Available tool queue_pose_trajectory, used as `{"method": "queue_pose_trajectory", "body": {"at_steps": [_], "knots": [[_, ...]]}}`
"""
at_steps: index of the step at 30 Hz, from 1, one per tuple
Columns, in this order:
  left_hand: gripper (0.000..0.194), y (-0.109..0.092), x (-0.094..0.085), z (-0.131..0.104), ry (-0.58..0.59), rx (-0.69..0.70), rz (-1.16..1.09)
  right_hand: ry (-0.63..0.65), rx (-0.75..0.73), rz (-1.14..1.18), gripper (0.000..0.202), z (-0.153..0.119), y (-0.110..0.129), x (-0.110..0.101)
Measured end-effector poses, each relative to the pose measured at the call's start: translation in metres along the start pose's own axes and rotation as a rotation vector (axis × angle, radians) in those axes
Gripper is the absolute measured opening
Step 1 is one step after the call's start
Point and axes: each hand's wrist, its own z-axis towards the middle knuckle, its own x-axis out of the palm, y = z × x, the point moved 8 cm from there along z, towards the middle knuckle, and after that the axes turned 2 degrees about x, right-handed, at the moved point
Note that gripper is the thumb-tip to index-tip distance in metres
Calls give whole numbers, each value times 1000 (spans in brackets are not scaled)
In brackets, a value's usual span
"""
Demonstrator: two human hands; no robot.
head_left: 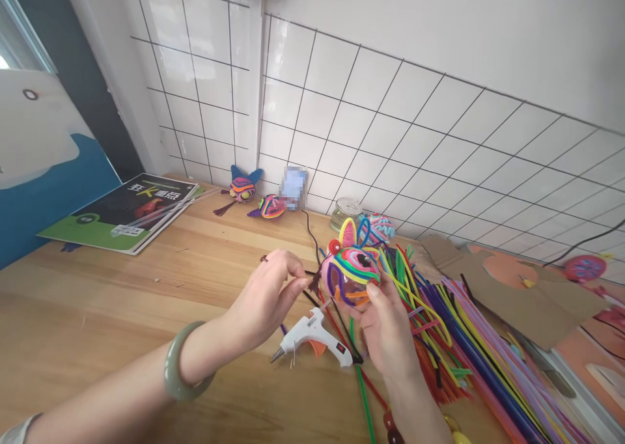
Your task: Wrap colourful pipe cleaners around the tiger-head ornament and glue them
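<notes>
My right hand (390,327) is wrapped round a ball-shaped animal ornament (350,275), holding it above the table. Coloured pipe cleaners in pink, green, yellow, purple and orange curve over its clear ball. It has a black eye, a red bead and upright looped ears. At its left side hangs a dark tassel (315,280), which my left hand (276,294) pinches between thumb and forefinger. Below the hands, a white hot glue gun (315,340) lies on the table with its nozzle to the left. Fingers of my right hand behind the ball are hidden.
Bundles of pipe cleaners (463,340) cover the right side beside cardboard (512,294). Two finished-looking ornaments, one blue-eared (243,187) and one pink-striped (271,206), stand near the tiled wall. A glass jar (346,214) stands behind the ornament; a booklet (127,213) lies at left.
</notes>
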Motion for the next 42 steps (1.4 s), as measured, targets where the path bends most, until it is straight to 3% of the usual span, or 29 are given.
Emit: {"method": "queue_pose_trajectory", "body": {"at_steps": [4,8,13,18,22,38,42], "knots": [[20,25,5,-5,81,-332,-98,28,-1,73,56,2,9,0],[28,26,3,-2,95,-374,-79,76,12,115,39,1,10,0],[31,20,8,1,85,-233,23,84,39,134,37,0,6,2],[4,-7,11,-3,8,66,-43,104,20,100,55,-6,1,14],[5,-13,13,-6,-7,99,-70,132,64,70,57,-11,-10,21],[17,21,26,-5,113,-352,-557,128,105,49,61,-14,-13,23],[22,36,30,-9,47,-545,-742,144,112,80,60,-15,-10,25]]}}
